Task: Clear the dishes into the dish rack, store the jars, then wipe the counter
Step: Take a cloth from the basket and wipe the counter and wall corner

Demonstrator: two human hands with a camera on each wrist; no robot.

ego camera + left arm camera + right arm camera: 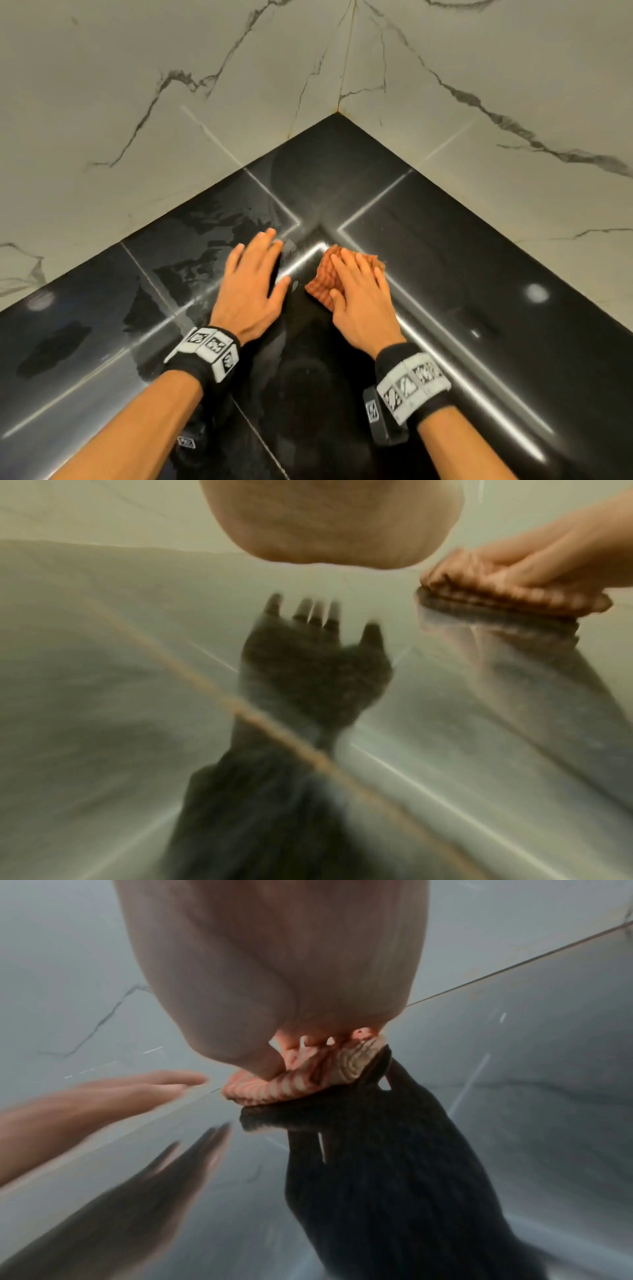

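Right hand [359,294], fingers flat, presses the cloth [323,279] mid-frame to wipe the counter [479,274]; left hand [250,287] lies open beside it, likely bracing.

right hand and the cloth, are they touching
Touching. In the head view the right hand lies flat on the checked cloth; the right wrist view shows its fingers pressing the cloth onto the counter.

Cloth [330,274] on the worktop [462,260], under the right hand [359,298] fingers [349,265]. Left hand [250,287] flat on worktop just left of cloth, apart from it. Wall corner [339,109] well beyond both sets of fingertips.
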